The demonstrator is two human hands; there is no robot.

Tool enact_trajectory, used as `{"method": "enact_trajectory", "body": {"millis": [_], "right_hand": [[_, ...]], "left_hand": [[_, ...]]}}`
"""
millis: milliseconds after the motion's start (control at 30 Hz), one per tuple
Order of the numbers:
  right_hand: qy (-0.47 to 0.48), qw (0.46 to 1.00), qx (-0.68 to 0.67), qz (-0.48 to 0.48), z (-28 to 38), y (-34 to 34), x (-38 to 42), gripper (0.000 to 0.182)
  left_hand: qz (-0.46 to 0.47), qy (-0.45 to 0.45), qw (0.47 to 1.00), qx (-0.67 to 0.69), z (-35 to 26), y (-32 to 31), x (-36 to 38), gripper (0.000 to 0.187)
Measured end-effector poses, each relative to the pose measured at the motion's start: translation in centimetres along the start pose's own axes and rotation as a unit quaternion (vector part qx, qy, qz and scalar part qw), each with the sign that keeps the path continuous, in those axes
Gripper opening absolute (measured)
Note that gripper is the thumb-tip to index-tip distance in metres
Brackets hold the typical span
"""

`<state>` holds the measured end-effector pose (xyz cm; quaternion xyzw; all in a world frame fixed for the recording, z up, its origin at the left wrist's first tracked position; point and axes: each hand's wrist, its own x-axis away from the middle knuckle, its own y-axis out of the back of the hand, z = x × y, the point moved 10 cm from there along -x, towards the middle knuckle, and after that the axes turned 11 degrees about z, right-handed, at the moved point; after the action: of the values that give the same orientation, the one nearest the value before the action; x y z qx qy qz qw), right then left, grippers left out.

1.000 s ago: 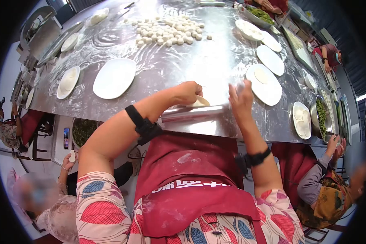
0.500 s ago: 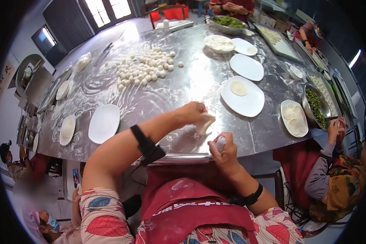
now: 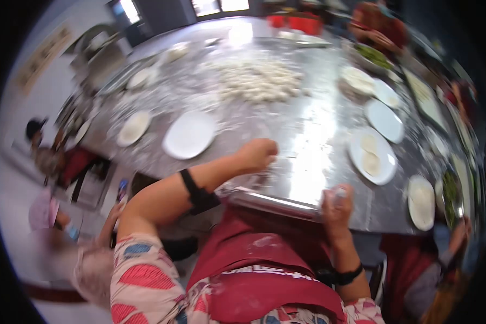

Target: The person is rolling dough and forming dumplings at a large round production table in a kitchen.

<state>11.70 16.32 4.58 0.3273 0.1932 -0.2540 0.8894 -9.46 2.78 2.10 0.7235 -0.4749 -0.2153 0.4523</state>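
Note:
My left hand [image 3: 260,155] is closed above the floured metal table, near its front edge; whether anything is between its fingers is hidden. At the front edge, my right hand [image 3: 337,209] is wrapped round a pale rod [image 3: 339,195], whose rounded end sticks up from the fist. Farther right, two flat round dough wrappers [image 3: 370,163] lie partly overlapping on a white plate [image 3: 387,156]. Beyond my left hand, many small dough pieces [image 3: 262,81] are heaped on the table, blurred by motion.
A white plate [image 3: 190,135] and a smaller dish [image 3: 134,128] stand left. Right are more plates [image 3: 384,120], a dish of wrappers [image 3: 421,202] and a bowl of green filling [image 3: 451,197]. A metal bar [image 3: 275,204] edges the table. Co-workers stand around.
The view has swung, shifting the table's contents rightward. The wrapper held by my left hand is gone from it, and the plate at right shows two wrappers instead of one.

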Motion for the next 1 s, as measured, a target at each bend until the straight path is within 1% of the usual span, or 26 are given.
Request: {"method": "enact_trajectory", "body": {"millis": [33, 67, 100, 133, 233, 300, 333, 400, 433, 533, 633, 700, 733, 767, 867, 900, 1000], "right_hand": [[-0.034, 0.998, -0.044, 0.014, -2.3, -0.6, 0.4, 0.022], [-0.059, 0.995, -0.077, 0.006, -3.8, -0.8, 0.7, 0.019], [-0.068, 0.995, -0.072, -0.002, -2.3, -0.8, 0.2, 0.018], [-0.074, 0.993, -0.089, -0.001, -2.4, -0.9, 0.1, 0.019], [-0.111, 0.985, -0.129, -0.009, -2.7, -1.2, 0.3, 0.021], [-0.134, 0.980, -0.144, -0.006, -3.2, -1.4, 0.3, 0.021], [-0.121, 0.983, -0.139, -0.006, -2.9, -1.5, 0.2, 0.020], [-0.101, 0.987, -0.124, -0.013, -2.4, -1.3, -0.1, 0.019], [-0.108, 0.987, -0.121, -0.009, -2.5, -1.3, -0.2, 0.019], [-0.105, 0.988, -0.108, -0.015, -2.3, -1.3, -0.5, 0.018], [-0.110, 0.989, -0.098, -0.005, -2.0, -1.4, -1.0, 0.021], [-0.120, 0.986, -0.118, -0.009, -2.4, -1.4, -1.1, 0.021], [-0.125, 0.984, -0.128, -0.011, -2.8, -1.4, -1.1, 0.020], [-0.122, 0.984, -0.128, -0.009, -3.0, -1.4, -1.0, 0.020], [-0.113, 0.985, -0.129, -0.001, -3.8, -1.3, -0.7, 0.019], [-0.112, 0.985, -0.131, 0.000, -3.8, -1.3, -0.6, 0.019], [-0.100, 0.987, -0.124, 0.013, -4.0, -1.2, -0.8, 0.020]], "left_hand": [[-0.015, -0.012, 0.999, -0.036, -0.2, 0.4, 2.0, 0.019], [0.015, 0.030, 0.997, -0.074, 0.8, 0.3, 2.9, 0.022], [-0.015, 0.013, 0.992, -0.123, 1.7, 1.1, 4.0, 0.022], [-0.041, -0.009, 0.984, -0.173, 2.6, 1.5, 4.8, 0.021], [-0.087, 0.032, 0.945, -0.313, 6.6, 2.8, 6.2, 0.021], [-0.045, 0.086, 0.932, -0.350, 9.3, 3.3, 7.1, 0.025], [-0.023, 0.110, 0.924, -0.366, 10.5, 3.3, 7.5, 0.026], [-0.077, 0.073, 0.919, -0.380, 12.3, 3.8, 8.7, 0.031], [-0.102, 0.052, 0.915, -0.387, 13.3, 3.8, 9.2, 0.033], [-0.139, 0.117, 0.901, -0.395, 17.2, 5.7, 9.2, 0.037], [-0.127, 0.175, 0.913, -0.345, 19.9, 8.9, 8.3, 0.037], [-0.158, 0.246, 0.941, -0.171, 22.4, 11.9, 6.9, 0.036], [-0.169, 0.278, 0.942, -0.081, 24.0, 12.9, 6.0, 0.036], [-0.177, 0.287, 0.940, -0.038, 25.3, 13.8, 4.9, 0.042], [-0.180, 0.308, 0.934, 0.023, 28.5, 15.4, 0.8, 0.049], [-0.138, 0.336, 0.931, 0.047, 29.9, 15.2, -0.5, 0.057], [-0.164, 0.348, 0.921, 0.065, 33.4, 15.2, -3.8, 0.063]]}}
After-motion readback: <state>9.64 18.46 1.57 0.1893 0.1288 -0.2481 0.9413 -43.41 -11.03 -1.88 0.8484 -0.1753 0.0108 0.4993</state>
